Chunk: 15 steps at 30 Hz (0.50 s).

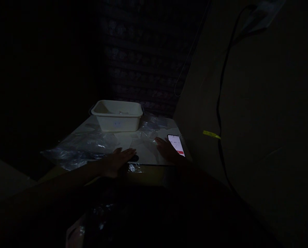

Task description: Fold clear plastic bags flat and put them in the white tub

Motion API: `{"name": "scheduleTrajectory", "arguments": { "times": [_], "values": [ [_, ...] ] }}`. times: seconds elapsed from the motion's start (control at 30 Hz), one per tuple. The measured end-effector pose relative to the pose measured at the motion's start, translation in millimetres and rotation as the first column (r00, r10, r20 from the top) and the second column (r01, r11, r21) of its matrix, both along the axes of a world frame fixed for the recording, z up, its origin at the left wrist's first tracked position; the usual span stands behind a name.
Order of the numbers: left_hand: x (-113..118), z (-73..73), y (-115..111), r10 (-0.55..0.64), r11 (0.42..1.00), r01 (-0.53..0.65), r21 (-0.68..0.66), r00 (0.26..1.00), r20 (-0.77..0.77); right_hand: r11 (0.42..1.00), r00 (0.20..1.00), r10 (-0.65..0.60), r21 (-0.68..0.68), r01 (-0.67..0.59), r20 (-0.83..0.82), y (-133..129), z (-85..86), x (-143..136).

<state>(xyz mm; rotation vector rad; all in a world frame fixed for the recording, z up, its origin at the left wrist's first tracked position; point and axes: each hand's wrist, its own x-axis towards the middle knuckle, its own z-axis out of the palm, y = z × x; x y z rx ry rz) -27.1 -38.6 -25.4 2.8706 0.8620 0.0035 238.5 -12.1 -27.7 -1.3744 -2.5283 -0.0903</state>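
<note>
In dim light, my left hand (119, 160) rests near the front edge of a white table (125, 137), its fingers stretched out beside a small dark round object (134, 158). My right hand (165, 148) lies on the table with its fingers spread, just left of a phone (176, 144) with a lit screen. Clear plastic film (81, 144) lies crumpled to the left of my left hand. A thin clear sheet (148, 146) seems to lie between my hands; its outline is faint.
A white plastic tub (119, 120) stands at the table's back. More clear plastic (151, 124) is to its right. On the right, a dark cable (218, 106) with a yellow tag (211, 134) hangs along the wall.
</note>
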Motion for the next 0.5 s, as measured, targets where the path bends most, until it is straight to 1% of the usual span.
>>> {"name": "scheduleTrajectory", "arguments": {
  "times": [0.07, 0.13, 0.23, 0.37, 0.5],
  "values": [
    [0, -4.6, -6, -0.031, 0.998, 0.03, 0.051, 0.999, 0.012, 0.999, 0.999, 0.04, -0.007, -0.04, -0.001, -12, -7.4, 12],
    [3, -6.0, -8, -0.039, 0.995, 0.036, 0.089, 0.999, 0.029, 0.993, 0.994, 0.106, -0.051, -0.106, 0.002, -23, -15.4, 23],
    [10, -0.9, -8, -0.035, 0.996, 0.028, 0.089, 0.996, 0.084, 0.978, 0.985, 0.173, -0.117, -0.172, -0.002, -34, -21.5, 35],
    [16, 9.8, -11, 0.054, 0.998, -0.058, 0.006, 0.965, 0.257, 0.971, 0.979, 0.204, -0.13, -0.202, -0.001, -40, -17.7, 39],
    [14, 13.2, -18, 0.183, 0.981, -0.148, -0.124, 0.917, 0.353, 0.967, 0.975, 0.219, -0.136, -0.213, 0.029, -42, -17.6, 32]
  ]
}}
